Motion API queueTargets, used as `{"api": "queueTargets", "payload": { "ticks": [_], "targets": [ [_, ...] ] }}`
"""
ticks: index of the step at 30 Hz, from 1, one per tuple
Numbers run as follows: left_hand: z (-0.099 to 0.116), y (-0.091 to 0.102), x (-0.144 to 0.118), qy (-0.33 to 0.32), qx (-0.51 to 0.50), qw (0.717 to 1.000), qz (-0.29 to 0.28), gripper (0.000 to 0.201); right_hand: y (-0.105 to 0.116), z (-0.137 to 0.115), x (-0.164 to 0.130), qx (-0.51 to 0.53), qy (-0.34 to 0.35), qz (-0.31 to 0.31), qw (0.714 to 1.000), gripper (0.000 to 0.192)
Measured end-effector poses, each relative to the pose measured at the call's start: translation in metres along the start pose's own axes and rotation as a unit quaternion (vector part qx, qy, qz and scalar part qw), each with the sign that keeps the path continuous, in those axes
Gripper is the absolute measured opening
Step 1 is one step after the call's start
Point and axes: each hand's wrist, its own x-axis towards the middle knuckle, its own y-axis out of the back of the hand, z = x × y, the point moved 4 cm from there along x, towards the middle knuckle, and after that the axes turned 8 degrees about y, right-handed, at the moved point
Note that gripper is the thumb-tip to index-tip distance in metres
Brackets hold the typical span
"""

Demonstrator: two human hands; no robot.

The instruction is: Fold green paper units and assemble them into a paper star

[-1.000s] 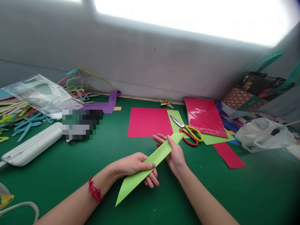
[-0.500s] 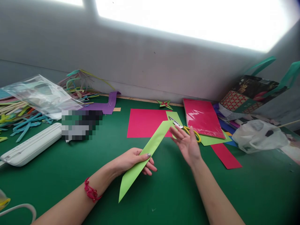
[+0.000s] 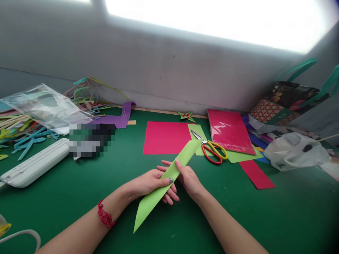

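A long light-green paper strip [image 3: 150, 204] with slanted ends is held tilted above the green table. My left hand [image 3: 156, 183] grips its middle, thumb on top and fingers underneath. My right hand [image 3: 189, 178] holds it a little farther up, thumb on the face and fingers behind. Beyond the strip's upper end lie scissors [image 3: 215, 151] with one red and one yellow handle, their blades apart over a smaller green paper piece [image 3: 195, 129]. A red paper sheet [image 3: 166, 137] lies flat behind my hands.
A folded green-and-red paper star [image 3: 186, 116] sits near the wall. To the right are a wrapped red paper pack [image 3: 230, 130], a red strip [image 3: 256, 175] and a white plastic bag [image 3: 293, 151]. At left lie a white elongated device [image 3: 37, 162] and colourful paper strips [image 3: 29, 139].
My right hand has moved left and down from beside the scissors and now grips the green strip. The scissors' red handle has come into view. My left hand keeps its hold.
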Motion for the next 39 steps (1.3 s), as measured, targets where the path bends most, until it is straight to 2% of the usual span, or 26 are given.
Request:
{"api": "queueTargets", "payload": {
  "ticks": [2, 4, 8, 10, 12, 14, 17, 19, 22, 25, 31, 39],
  "targets": [
    [0.000, 0.002, 0.000, 0.008, 0.002, 1.000, -0.005, 0.034, 0.007, -0.004, 0.003, -0.005, 0.020, 0.037, 0.999, 0.057],
    [-0.002, 0.003, -0.001, 0.019, 0.008, 1.000, -0.017, 0.034, 0.024, -0.010, 0.007, -0.002, 0.046, 0.079, 0.996, 0.053],
    [-0.004, 0.002, -0.002, 0.035, 0.025, 0.998, -0.036, 0.033, 0.086, -0.028, 0.009, 0.034, 0.117, 0.197, 0.973, 0.040],
    [-0.003, 0.002, -0.002, 0.029, 0.024, 0.999, -0.029, 0.033, 0.114, -0.036, 0.006, 0.057, 0.160, 0.276, 0.946, 0.038],
    [-0.001, 0.003, -0.001, 0.013, 0.013, 1.000, -0.007, 0.034, 0.124, -0.037, 0.005, 0.077, 0.153, 0.307, 0.936, 0.045],
    [0.000, 0.005, 0.000, -0.008, 0.001, 1.000, 0.020, 0.034, 0.109, -0.031, 0.008, 0.079, 0.103, 0.269, 0.954, 0.052],
    [0.001, 0.005, 0.002, -0.024, -0.009, 0.999, 0.032, 0.033, 0.059, -0.016, 0.009, 0.051, 0.050, 0.152, 0.986, 0.048],
    [0.000, 0.003, 0.002, -0.024, -0.011, 0.999, 0.019, 0.032, 0.025, -0.006, 0.005, 0.030, 0.036, 0.094, 0.994, 0.044],
    [0.000, -0.002, 0.001, -0.019, -0.008, 1.000, -0.024, 0.030, -0.001, 0.003, -0.002, 0.006, 0.032, 0.077, 0.997, 0.046],
    [0.001, -0.005, 0.001, -0.018, -0.008, 0.999, -0.032, 0.023, -0.006, 0.008, -0.005, -0.035, 0.035, 0.078, 0.996, 0.047],
    [-0.001, 0.001, 0.008, -0.026, 0.044, 0.997, 0.051, 0.026, -0.008, 0.025, -0.002, -0.046, -0.030, 0.022, 0.998, 0.065],
    [0.000, 0.000, 0.009, -0.034, 0.038, 0.996, 0.072, 0.024, -0.011, 0.016, -0.003, -0.072, -0.025, -0.011, 0.997, 0.061]
  ]
}}
